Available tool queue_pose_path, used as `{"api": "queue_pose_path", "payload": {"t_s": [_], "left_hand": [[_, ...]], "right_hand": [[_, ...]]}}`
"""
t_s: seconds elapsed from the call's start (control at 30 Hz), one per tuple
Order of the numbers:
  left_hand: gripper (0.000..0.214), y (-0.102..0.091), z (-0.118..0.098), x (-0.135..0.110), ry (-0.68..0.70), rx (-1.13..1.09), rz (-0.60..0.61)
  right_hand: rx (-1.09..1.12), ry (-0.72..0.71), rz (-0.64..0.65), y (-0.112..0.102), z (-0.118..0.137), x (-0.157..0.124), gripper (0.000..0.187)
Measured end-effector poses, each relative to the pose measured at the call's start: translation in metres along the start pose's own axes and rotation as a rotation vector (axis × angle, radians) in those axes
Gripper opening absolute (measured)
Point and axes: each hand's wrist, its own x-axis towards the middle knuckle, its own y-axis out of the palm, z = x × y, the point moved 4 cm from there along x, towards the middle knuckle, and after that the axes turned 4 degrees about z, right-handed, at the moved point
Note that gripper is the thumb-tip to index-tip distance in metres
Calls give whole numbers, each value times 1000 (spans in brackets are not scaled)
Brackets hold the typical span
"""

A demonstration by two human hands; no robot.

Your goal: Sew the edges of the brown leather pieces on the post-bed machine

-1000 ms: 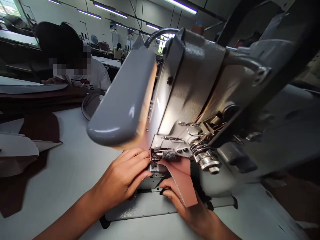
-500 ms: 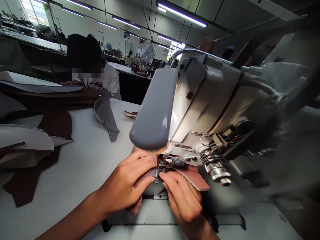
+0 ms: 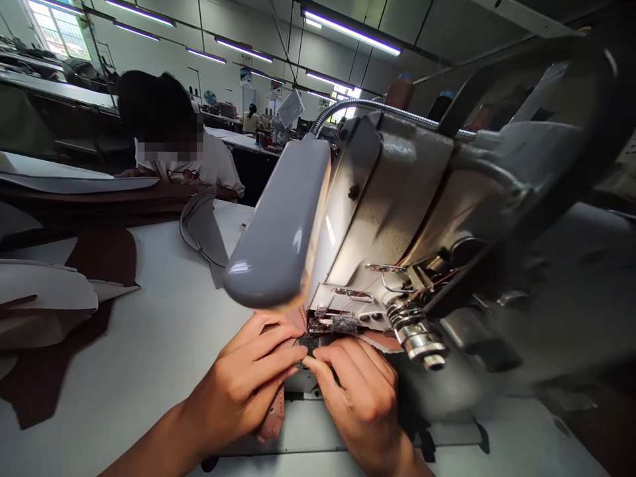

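Note:
Both hands are at the needle area of a sewing machine (image 3: 392,192). My left hand (image 3: 251,374) is closed on a reddish-brown leather piece (image 3: 272,419), whose lower end hangs out below the palm. Just right of the needle, my right hand (image 3: 360,381) has thumb and forefinger drawn together at the work. More of the leather shows behind its knuckles. The two hands' fingertips almost meet in front of the presser foot (image 3: 314,322). Exactly what lies between the right fingertips is hidden.
A grey lamp (image 3: 281,232) hangs close above my left hand. Dark brown and grey leather pieces (image 3: 40,371) lie on the white table (image 3: 149,364) at the left, with a curved grey piece (image 3: 203,228) farther back. A co-worker (image 3: 183,146) sits across the table.
My right thumb has come up beside the forefinger, near my left fingertips. The leather behind my right hand shows less and has shifted toward the machine. The view has moved slightly.

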Motion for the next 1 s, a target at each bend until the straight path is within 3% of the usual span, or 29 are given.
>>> {"api": "queue_pose_path", "payload": {"t_s": [0.27,0.47,0.63,0.77,1.0], "left_hand": [[32,1,2,0,-12,108,56],[33,3,6,-1,-50,121,83],[33,2,8,-2,11,157,2],[33,1,8,2,41,122,-46],[29,-2,6,9,43,131,3]], "right_hand": [[32,-25,-3,-6,2,-6,10],[-39,27,76,-9,-5,-25,6],[-2,77,155,-6,-12,-38,6],[3,89,130,-5,-12,-41,10],[-52,202,260,7,-30,-59,12]]}}
